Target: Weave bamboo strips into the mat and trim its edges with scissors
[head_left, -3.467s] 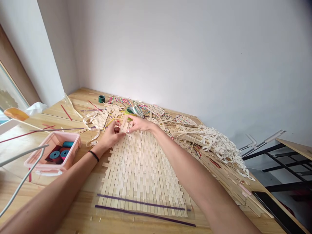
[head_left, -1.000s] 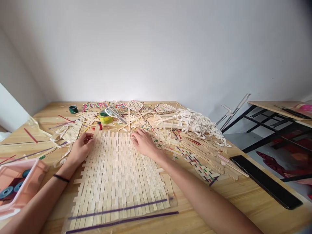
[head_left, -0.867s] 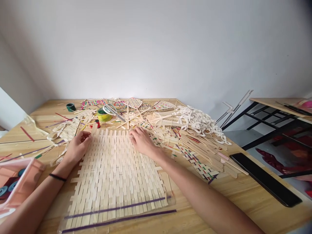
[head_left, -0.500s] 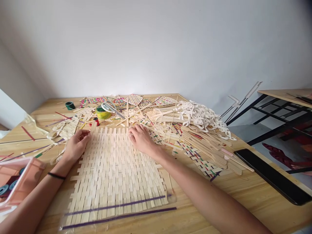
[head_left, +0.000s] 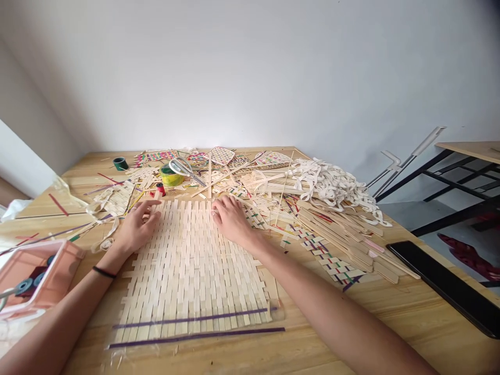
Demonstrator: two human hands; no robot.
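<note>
A pale mat woven from flat strips (head_left: 195, 265) lies on the wooden table, with two purple strips (head_left: 203, 336) across its near end. At the mat's far left corner is my left hand (head_left: 139, 224), thumb and fingers apart, touching the edge strips. My right hand (head_left: 231, 219) rests on the far right edge, fingers curled down over the strip ends; what is under its fingertips is hidden. Clear tape or film shows along the near edge.
Scissors (head_left: 185, 169) lie on a yellow-green tape roll (head_left: 172, 178), near a red spool (head_left: 160, 189). White cord (head_left: 332, 182) and wooden sticks (head_left: 347, 239) are piled right, beside a black phone (head_left: 445, 286). A pink basket (head_left: 66, 265) stands left.
The view has shifted, so most things appear a little farther right. My left hand's fingers have spread slightly at the mat's corner; my right hand remains at the far edge.
</note>
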